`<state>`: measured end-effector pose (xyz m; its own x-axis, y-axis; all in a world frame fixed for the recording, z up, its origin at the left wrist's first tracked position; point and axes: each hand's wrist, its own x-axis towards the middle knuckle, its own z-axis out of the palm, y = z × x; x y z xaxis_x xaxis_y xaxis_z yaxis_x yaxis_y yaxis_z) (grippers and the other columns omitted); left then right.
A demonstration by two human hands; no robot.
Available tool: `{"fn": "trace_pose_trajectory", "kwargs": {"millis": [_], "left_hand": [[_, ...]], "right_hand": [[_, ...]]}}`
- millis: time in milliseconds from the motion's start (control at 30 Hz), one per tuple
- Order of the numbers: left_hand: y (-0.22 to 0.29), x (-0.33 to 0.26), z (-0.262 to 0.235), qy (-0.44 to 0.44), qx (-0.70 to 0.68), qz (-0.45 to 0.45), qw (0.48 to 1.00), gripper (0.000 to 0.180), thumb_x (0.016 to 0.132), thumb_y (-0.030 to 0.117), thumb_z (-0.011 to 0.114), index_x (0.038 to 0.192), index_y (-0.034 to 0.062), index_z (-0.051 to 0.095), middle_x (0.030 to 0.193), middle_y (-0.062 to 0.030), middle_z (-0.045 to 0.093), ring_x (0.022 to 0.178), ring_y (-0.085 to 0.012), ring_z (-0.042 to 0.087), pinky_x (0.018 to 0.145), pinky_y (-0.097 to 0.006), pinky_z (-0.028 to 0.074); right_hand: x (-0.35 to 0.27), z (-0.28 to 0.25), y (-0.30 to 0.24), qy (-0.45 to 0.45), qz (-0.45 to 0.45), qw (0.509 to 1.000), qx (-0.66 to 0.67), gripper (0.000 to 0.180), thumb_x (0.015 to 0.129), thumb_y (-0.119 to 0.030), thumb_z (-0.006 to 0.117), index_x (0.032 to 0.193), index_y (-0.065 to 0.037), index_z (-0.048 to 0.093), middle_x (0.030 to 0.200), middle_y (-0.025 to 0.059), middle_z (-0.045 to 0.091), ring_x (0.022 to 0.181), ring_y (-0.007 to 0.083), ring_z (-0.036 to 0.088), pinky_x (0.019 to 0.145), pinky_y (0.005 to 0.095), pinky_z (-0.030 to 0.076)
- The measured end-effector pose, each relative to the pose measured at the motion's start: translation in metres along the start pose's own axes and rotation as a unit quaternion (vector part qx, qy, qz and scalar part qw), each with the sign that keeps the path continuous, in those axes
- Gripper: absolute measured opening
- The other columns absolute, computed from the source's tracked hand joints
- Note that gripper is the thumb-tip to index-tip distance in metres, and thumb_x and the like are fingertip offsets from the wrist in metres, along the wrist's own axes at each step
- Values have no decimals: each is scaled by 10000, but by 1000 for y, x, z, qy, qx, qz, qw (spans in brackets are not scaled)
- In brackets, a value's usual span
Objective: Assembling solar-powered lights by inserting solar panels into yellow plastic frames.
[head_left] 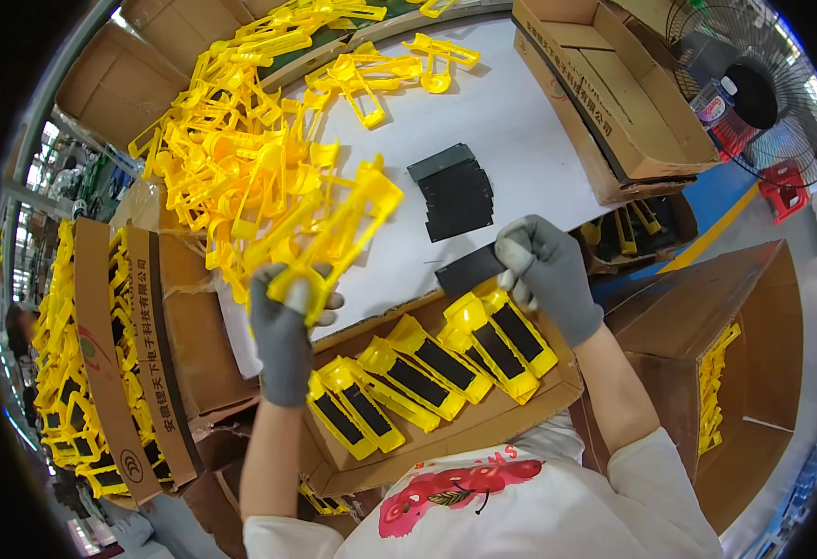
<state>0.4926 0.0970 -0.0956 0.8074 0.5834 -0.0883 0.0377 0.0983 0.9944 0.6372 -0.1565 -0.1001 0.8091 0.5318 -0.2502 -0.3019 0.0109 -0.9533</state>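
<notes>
- We face a white table (pixel 539 140).
- Our left hand (pixel 283 321) grasps a yellow frame (pixel 385 193); our right hand (pixel 555 279) pinches a black plate (pixel 467 271).
- Just beyond lie overlapping plates (pixel 458 200).
- Between hands and chest, a carton (pixel 483 443) holds yellow-black pieces (pixel 418 377).
- Beyond the left, loose frames (pixel 250 158) heap.

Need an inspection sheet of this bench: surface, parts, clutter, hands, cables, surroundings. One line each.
Surface: white table, bare toward its right side.
Parts: black strips overlapping on the table; yellow frames with black strips fitted in an open carton at the near edge.
Clutter: tangled pile of yellow frames at the left, some loose ones beyond.
Left hand: gray glove, gripping a raised yellow frame.
Right hand: gray glove, pinching one black strip.
Cables: nothing seen.
Surroundings: fan, bottle and red stool at the right; filled carton at the left.
</notes>
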Motion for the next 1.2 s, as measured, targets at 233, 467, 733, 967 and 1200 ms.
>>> {"fn": "trace_pose_trajectory", "kwargs": {"millis": [233, 467, 733, 967, 1200], "left_hand": [[-22, -71, 21, -4, -107, -144, 984, 333, 902, 64, 575, 1217, -43, 562, 1095, -144, 646, 874, -208, 665, 719, -293, 579], [-32, -86, 21, -52, -131, -181, 973, 277, 881, 42, 605, 1147, -33, 626, 977, -98, 641, 813, -165, 645, 703, -306, 589], [-27, -89, 27, -49, -109, -180, 976, 271, 848, -31, 591, 1109, -11, 662, 931, -86, 648, 804, -146, 635, 667, -309, 598], [-31, -90, 31, -24, -135, -174, 975, 261, 845, -9, 612, 1102, -34, 654, 956, -102, 654, 819, -164, 643, 675, -313, 599], [-30, -83, 27, -61, -130, -197, 970, 306, 881, 26, 576, 1172, -63, 598, 961, -151, 656, 779, -241, 688, 656, -284, 579]], "right_hand": [[-37, 32, 2, -81, 31, 993, -83, 180, 900, -158, 611, 1037, -41, 603, 763, 24, 660, 581, 41, 580, 508, 176, 448], [-44, 43, 13, -73, -70, 960, -261, 210, 865, -175, 668, 1007, -32, 611, 797, 109, 690, 671, 194, 682, 620, 286, 523], [-49, 45, 9, -33, -137, 918, -372, 195, 849, -212, 685, 897, -42, 604, 783, 142, 679, 695, 300, 674, 584, 354, 516], [-46, 43, 6, -66, -126, 930, -338, 194, 859, -198, 674, 930, -32, 601, 736, 145, 672, 652, 289, 673, 560, 329, 512], [-52, 37, 5, -62, -71, 957, -275, 120, 887, -93, 618, 937, 13, 595, 643, 68, 622, 555, 67, 589, 521, 220, 458]]}}
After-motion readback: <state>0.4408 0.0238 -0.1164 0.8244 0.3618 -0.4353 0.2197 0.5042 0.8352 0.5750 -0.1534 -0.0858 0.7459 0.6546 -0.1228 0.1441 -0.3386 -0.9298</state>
